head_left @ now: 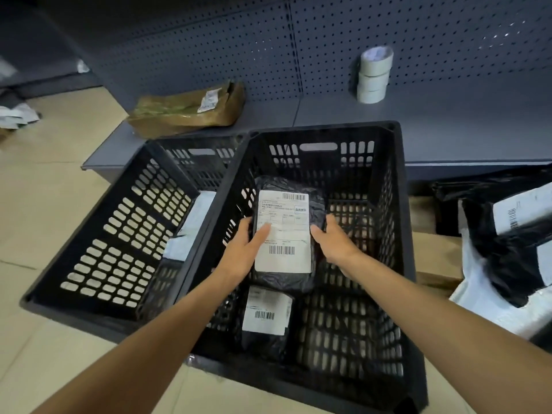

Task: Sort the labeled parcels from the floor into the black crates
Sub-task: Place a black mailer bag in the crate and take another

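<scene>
Tiled floor (44, 204) | hands (286, 243) grip black, white-labeled parcel (283, 234) | crate (397, 234)

Black slotted crate (391, 204), black parcel (286, 234) (white barcoded label), brown package (185, 112), beige floor (44, 189).

— What is borne by the tiled floor (44, 204)?
— Two black crates (397, 222), side by side, and bagged parcels (507, 252) at the right.
— And the grey shelf (448, 130)?
— A brown parcel (185, 110) and stacked tape rolls (375, 74).

Barcoded parcel label (283, 231), print too small to read
</scene>
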`<move>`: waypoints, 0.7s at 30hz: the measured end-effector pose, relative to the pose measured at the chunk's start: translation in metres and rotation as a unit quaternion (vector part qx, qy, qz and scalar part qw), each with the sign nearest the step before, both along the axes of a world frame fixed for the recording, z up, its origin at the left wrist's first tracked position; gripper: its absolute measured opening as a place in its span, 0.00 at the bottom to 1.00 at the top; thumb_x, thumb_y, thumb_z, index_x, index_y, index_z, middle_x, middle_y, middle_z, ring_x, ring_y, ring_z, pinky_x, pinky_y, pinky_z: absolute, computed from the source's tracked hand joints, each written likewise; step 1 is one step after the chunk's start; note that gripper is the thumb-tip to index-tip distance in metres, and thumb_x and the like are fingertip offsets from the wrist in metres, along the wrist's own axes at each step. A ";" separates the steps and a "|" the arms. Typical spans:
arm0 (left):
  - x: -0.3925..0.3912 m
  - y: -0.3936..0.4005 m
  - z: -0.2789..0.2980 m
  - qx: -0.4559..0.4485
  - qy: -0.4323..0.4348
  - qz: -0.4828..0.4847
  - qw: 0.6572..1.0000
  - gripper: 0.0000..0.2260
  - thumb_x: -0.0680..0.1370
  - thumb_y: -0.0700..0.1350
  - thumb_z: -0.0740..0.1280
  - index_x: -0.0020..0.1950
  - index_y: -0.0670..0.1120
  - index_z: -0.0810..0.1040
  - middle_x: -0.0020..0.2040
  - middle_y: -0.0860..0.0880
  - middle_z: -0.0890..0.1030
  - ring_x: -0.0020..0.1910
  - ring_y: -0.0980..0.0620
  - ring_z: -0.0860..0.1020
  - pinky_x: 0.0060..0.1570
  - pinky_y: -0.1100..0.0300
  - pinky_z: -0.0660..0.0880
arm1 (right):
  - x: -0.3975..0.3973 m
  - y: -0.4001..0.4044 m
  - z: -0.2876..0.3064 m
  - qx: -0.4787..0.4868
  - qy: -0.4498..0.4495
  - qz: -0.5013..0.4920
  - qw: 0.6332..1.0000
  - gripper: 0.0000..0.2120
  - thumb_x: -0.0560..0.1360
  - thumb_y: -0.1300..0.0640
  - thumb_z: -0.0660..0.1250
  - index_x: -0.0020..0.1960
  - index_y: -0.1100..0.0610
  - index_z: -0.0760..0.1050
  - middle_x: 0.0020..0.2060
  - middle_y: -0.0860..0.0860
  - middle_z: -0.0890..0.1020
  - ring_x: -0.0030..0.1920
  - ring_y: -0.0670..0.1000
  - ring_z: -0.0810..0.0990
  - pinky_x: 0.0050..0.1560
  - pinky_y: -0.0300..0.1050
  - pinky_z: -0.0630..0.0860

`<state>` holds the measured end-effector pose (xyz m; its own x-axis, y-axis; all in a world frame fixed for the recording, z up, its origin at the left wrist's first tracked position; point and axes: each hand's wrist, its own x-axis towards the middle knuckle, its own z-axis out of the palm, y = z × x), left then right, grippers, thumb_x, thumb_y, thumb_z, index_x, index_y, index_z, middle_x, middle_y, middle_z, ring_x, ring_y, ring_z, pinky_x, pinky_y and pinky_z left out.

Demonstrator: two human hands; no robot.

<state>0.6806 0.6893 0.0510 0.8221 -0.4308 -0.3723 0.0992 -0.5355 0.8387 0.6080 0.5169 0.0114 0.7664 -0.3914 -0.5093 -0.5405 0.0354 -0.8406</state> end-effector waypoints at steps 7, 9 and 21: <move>-0.007 0.027 -0.037 0.202 0.007 0.002 0.979 0.22 0.83 0.56 0.60 0.70 0.42 0.65 0.63 0.42 0.78 0.60 0.41 0.78 0.60 0.47 0.76 | -0.020 0.049 -0.041 0.081 0.090 0.036 0.992 0.25 0.82 0.58 0.59 0.77 0.52 0.56 0.72 0.52 0.67 0.67 0.55 0.71 0.60 0.52 0.78; -0.004 0.032 -0.051 0.245 0.008 -0.003 0.970 0.21 0.83 0.53 0.59 0.71 0.42 0.65 0.64 0.39 0.78 0.62 0.39 0.77 0.62 0.45 0.74 | -0.023 0.057 -0.048 0.120 0.105 0.044 0.986 0.28 0.81 0.64 0.59 0.78 0.52 0.55 0.73 0.53 0.65 0.67 0.56 0.71 0.60 0.50 0.78; 0.000 0.033 -0.084 0.482 -0.066 -0.156 0.860 0.20 0.83 0.51 0.60 0.70 0.39 0.65 0.68 0.37 0.72 0.66 0.39 0.74 0.62 0.52 0.71 | -0.033 0.074 -0.055 0.143 0.142 0.135 0.970 0.22 0.81 0.67 0.56 0.74 0.64 0.59 0.62 0.59 0.75 0.54 0.54 0.79 0.58 0.44 0.78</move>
<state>0.6811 0.7225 -0.0331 0.7849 -0.1808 -0.5926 -0.2368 -0.9714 -0.0172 0.5752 0.5908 -0.0439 0.6344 -0.0083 -0.7730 -0.7707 0.0699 -0.6333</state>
